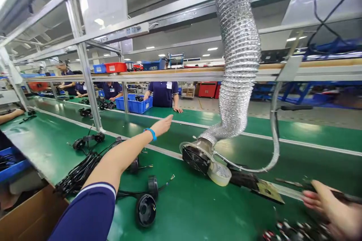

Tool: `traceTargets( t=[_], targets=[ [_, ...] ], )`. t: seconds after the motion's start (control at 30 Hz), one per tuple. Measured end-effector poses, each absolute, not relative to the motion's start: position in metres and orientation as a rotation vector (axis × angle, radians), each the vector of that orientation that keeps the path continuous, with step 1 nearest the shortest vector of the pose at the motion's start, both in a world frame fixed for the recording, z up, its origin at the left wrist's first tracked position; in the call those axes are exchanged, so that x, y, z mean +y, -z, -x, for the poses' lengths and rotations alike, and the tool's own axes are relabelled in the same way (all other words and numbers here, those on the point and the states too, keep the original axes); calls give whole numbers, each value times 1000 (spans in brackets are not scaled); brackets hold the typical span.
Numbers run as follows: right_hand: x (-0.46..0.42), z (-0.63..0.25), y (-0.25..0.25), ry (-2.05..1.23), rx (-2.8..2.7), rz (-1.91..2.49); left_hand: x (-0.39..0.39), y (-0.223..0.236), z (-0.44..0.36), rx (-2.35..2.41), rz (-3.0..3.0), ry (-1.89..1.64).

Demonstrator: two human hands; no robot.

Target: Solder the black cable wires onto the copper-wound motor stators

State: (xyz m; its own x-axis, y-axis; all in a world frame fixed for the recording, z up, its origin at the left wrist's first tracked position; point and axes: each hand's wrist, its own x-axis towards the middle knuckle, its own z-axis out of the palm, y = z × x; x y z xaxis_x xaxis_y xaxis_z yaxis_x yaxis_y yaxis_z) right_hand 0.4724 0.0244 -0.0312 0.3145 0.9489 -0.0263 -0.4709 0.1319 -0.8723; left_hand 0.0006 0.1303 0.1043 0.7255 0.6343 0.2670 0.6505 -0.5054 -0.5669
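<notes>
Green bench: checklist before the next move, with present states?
1. Left hand free of parts: ok, nothing visible in it.
2. Right hand gripping the dark slim object: cannot tell, blurred.
3. Silver duct joined to the fan: ok.
4. Fan stopped: cannot tell from one still.
5. Front round black housing uncovered: ok, inside visible.
6. Black cables sorted: not ok, loosely heaped.

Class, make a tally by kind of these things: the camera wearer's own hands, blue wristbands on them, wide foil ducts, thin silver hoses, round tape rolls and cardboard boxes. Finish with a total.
Hands: 2 (left hand, right hand)
Blue wristband: 1
Wide foil duct: 1
Thin silver hose: 1
Tape roll: 1
Cardboard box: 1
Total: 7
</notes>
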Motion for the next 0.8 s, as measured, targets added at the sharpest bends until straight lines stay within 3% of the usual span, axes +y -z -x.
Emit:
traceTargets(
  t=[0.03,0.1,0.23,0.37,0.47,0.57,0.8],
  targets=[
    [7,-464,20,-751,-677,1051,129,-115,1,-1046,2258,6],
    [-29,-440,-11,-375,-673,1293,122,-137,9,-1031,2300,25],
    [-83,-399,-72,-118,-780,1380,99,-183,36,-967,2187,107],
    [-128,-382,-80,149,-884,1404,46,-200,62,-872,2022,419],
    [-154,-366,-49,359,-1085,1424,-8,-166,66,-731,2043,461],
    [-163,-347,-2,529,-1271,1467,-66,-101,53,-423,2116,428],
    [-143,-321,84,497,-1558,1781,-166,27,10,-202,2487,408]
  ],
)
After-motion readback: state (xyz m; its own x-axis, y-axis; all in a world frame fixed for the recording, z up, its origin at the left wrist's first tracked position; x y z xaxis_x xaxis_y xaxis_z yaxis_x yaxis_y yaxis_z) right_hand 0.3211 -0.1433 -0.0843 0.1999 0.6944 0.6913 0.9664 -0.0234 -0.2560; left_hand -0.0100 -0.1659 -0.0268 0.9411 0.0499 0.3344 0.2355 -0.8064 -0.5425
